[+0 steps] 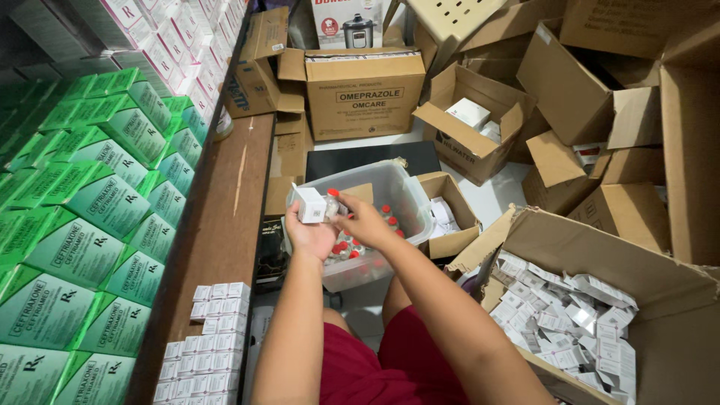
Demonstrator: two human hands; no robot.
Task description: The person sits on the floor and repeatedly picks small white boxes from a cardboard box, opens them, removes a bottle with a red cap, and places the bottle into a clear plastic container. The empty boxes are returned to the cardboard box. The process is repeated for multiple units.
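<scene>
Small white carton (309,205) gripped in left hand (311,236), red-capped vial (332,201) pinched by right hand (365,223) beside it

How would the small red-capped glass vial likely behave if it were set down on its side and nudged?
The small red-capped glass vial, at the right hand, looks round, so it would probably roll. Its glass seems breakable if dropped. It appears light, like the small white carton in the left hand.

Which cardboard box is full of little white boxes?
The big open cardboard box at the lower right, beside the person's right arm. It holds a loose heap of small white boxes. The other cardboard boxes behind it look nearly empty or closed.
</scene>
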